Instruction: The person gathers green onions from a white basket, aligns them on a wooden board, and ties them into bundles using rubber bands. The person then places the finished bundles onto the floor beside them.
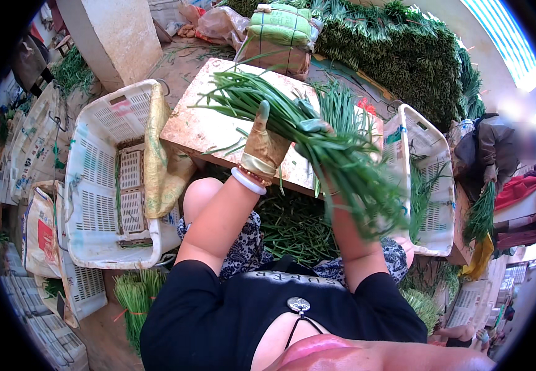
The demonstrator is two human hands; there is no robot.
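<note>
A big loose bunch of long green chives is held up over a low pale board table, its leafy ends spilling to the right and blurred. My left hand, in a stained tan glove, grips the bunch from below with the thumb sticking up. A white bangle and a beaded bracelet circle that wrist. My right hand closes round the same bunch farther right; leaves cover most of it, and only bluish-green glove fingertips show. More chives lie on the table behind it, and several loose leaves are scattered about.
White plastic crates stand on the left and right; yellow sacking drapes the left one. Leaf scraps pile between my knees. A large stack of chives rises behind. Another person holds greens at right.
</note>
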